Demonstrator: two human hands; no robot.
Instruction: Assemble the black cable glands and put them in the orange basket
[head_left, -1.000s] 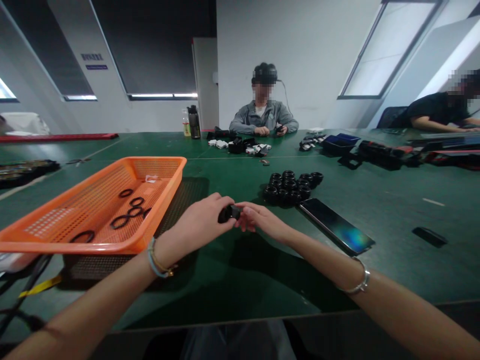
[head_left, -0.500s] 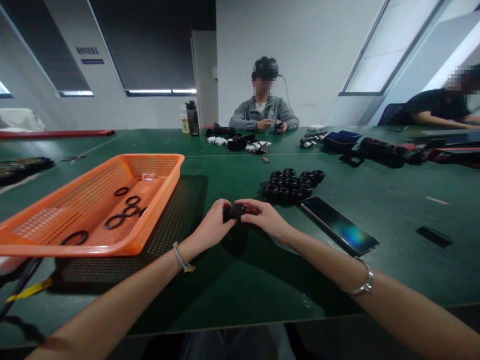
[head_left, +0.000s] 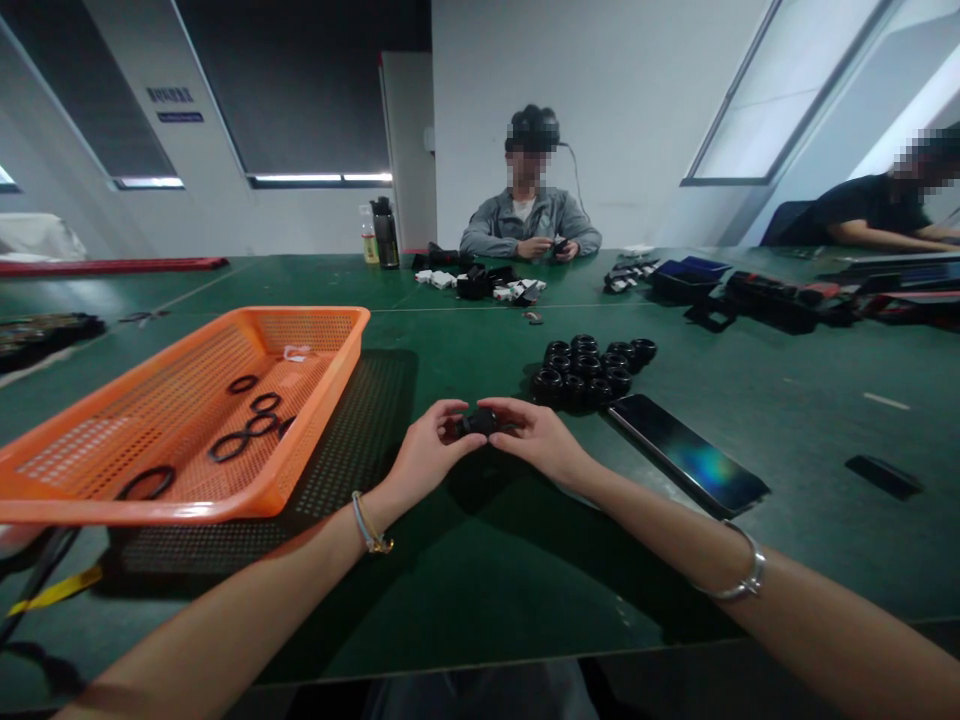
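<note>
On the broad green table (head_left: 465,620), an orange perforated plastic basket (head_left: 225,508) is sitting left of glossy black rounded pieces (head_left: 586,367); nearer, the left hand (head_left: 421,450) and right hand (head_left: 546,442) are pinching one small, stubby black part (head_left: 480,421) between their fingertips.

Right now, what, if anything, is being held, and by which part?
A small black piece, held at its opposite sides by the left hand and right hand.

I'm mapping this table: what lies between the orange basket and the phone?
In the head view, the left hand and right hand lie between them, holding a small black part over the green tabletop.
</note>
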